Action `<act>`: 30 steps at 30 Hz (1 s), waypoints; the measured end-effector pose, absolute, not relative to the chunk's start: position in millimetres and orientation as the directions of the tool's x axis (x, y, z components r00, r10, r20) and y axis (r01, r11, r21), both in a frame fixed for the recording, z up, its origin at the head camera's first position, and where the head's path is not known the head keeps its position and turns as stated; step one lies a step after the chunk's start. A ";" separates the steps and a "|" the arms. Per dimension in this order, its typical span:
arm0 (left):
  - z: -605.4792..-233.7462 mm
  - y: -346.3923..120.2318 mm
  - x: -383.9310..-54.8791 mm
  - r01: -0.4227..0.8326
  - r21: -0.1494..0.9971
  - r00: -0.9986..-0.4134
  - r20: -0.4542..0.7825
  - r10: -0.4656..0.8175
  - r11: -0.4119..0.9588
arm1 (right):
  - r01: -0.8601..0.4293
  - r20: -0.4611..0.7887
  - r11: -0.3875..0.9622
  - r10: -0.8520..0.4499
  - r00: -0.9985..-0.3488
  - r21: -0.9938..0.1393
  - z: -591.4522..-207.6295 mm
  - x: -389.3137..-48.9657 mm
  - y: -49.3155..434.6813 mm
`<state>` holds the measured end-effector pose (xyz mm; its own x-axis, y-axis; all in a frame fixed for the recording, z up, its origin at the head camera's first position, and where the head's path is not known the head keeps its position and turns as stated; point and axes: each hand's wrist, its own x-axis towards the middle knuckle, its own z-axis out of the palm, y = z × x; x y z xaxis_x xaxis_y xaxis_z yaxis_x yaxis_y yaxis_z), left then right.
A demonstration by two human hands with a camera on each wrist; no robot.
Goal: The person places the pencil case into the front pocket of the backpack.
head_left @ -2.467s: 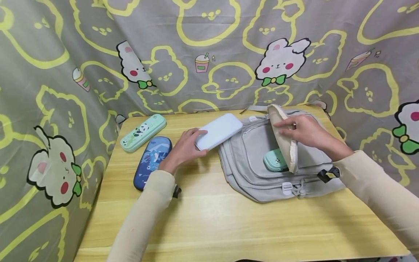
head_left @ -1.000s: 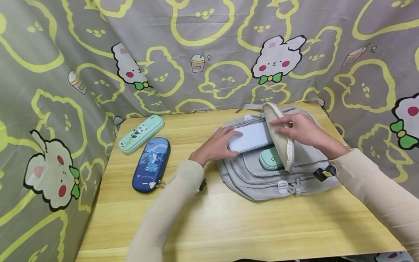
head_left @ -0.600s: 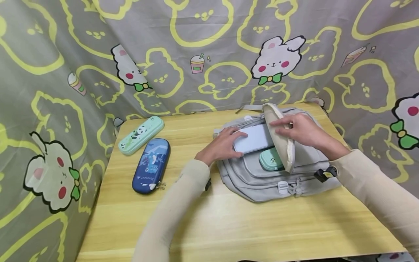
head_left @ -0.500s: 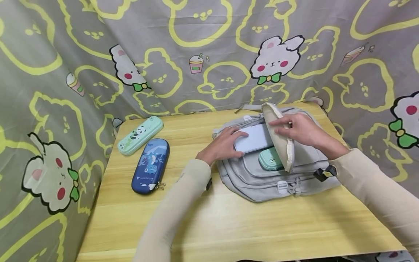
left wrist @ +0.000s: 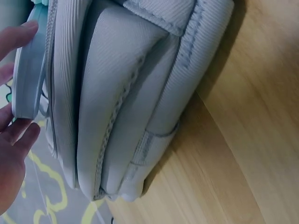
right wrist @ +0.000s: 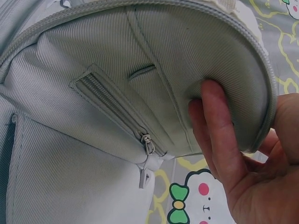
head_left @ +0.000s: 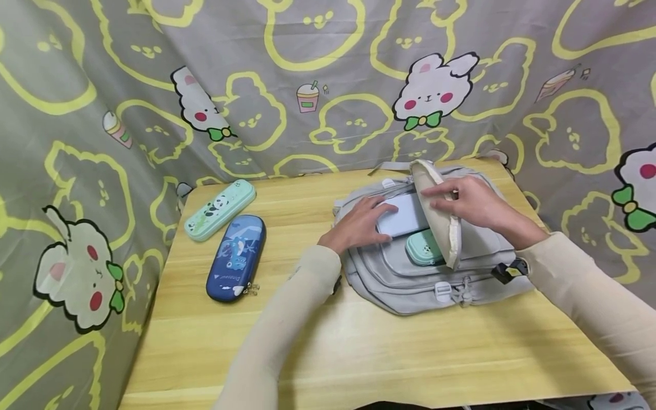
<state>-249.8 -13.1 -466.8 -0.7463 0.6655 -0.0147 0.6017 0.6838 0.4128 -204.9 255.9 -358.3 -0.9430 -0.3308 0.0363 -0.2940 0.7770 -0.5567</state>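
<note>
My left hand (head_left: 359, 225) pinches the near end of a pale white pencil case (head_left: 402, 215), thumb on one long side and fingers on the other. The case's far end is hidden behind the raised front flap (head_left: 445, 236) of a grey backpack (head_left: 381, 282). My right hand (head_left: 476, 205) grips the flap's edge and lifts it; in the right wrist view, fingers lie against the flap's lining (right wrist: 177, 42). Beside the white case, a mint-green pencil case (head_left: 424, 248) lies partly inside the opening. In the left wrist view the white case (left wrist: 28, 70) stands against the bag's side.
On the table's left lie a mint-green panda pencil case (head_left: 220, 210) and a dark blue dinosaur pencil case (head_left: 237, 259), nearly touching. A patterned curtain (head_left: 353, 57) walls the back and both sides of the wooden table (head_left: 328, 353).
My left hand has carried the white pencil case rightward from the table's middle into the backpack's opening, lately sliding it slightly deeper. The right hand keeps the flap raised.
</note>
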 end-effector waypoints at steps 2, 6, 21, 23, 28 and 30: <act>-467.3 -10.7 -250.5 0.598 0.412 -0.749 -0.018 0.662 0.688 | -0.293 0.039 0.775 -0.328 -0.944 -0.560 -357.9 -204.6 254.8; -468.7 -6.2 -252.0 0.593 0.422 -0.750 -0.020 0.661 0.686 | -0.285 0.029 0.770 -0.327 -0.945 -0.571 -357.5 -204.9 254.6; -481.8 -5.2 -249.6 0.585 0.428 -0.756 -0.022 0.655 0.689 | -0.283 0.019 0.769 -0.333 -0.943 -0.573 -360.9 -204.8 255.4; -482.7 -6.5 -248.7 0.588 0.424 -0.754 -0.020 0.656 0.689 | -0.276 0.010 0.769 -0.331 -0.944 -0.576 -361.5 -205.0 256.8; -483.3 -10.9 -246.8 0.603 0.392 -0.754 -0.004 0.657 0.695 | -0.259 0.007 0.771 -0.314 -0.949 -0.582 -362.2 -204.2 259.2; -483.3 -13.1 -245.9 0.614 0.365 -0.753 0.006 0.658 0.700 | -0.258 0.010 0.772 -0.310 -0.951 -0.580 -362.4 -203.1 259.4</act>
